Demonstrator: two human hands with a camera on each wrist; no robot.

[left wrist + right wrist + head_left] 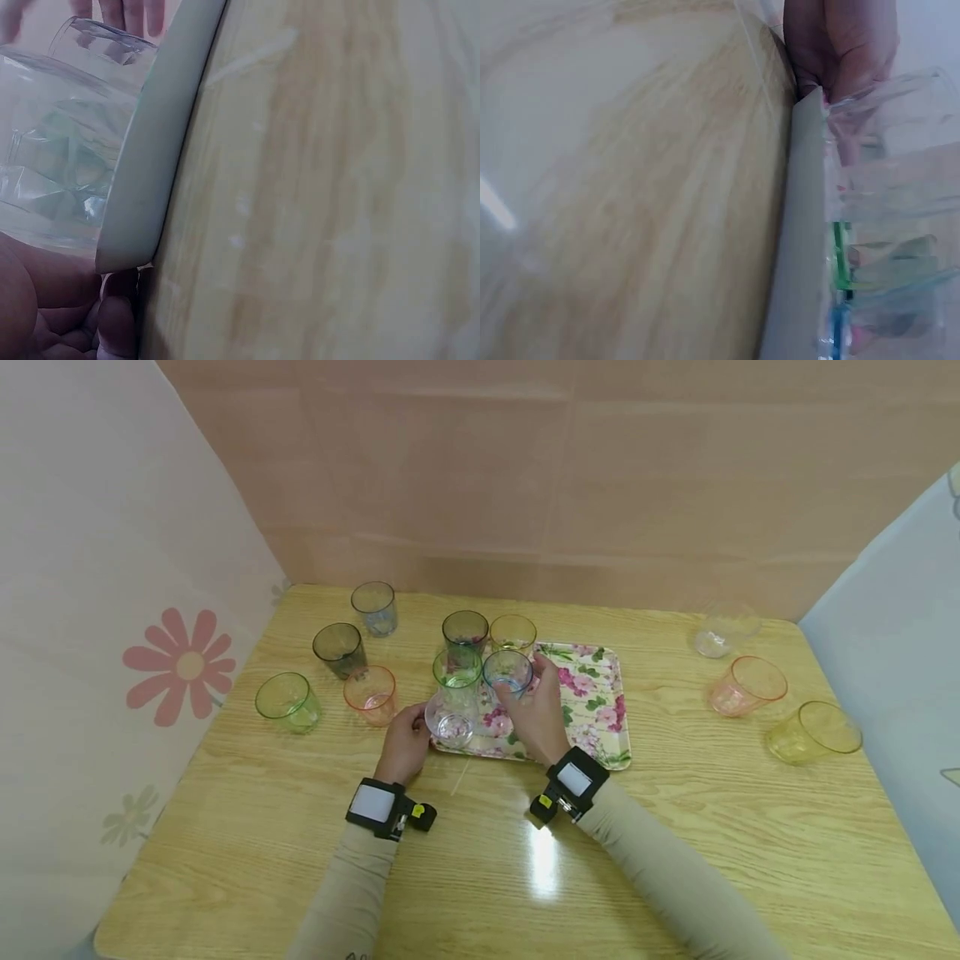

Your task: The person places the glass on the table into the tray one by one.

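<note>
A floral tray (592, 697) lies on the table with several tumblers standing on its left half. My left hand (405, 743) grips the tray's front left corner, right beside a clear glass (452, 727). Seen from the left wrist, the fingers (116, 322) curl at the end of the pale rim (150, 165). My right hand (542, 714) holds a blue-rimmed glass (508, 672) on the tray, thumb in front and fingers round its right side. Touching close around it are a green glass (457, 672), a dark grey glass (465, 631) and a yellow glass (513, 631).
Left of the tray stand an orange-pink glass (371, 697), a green glass (288, 703), a dark glass (340, 652) and a bluish-grey glass (375, 610). At the right are a clear glass (723, 631), a pink glass (748, 687) and a yellow glass (813, 735).
</note>
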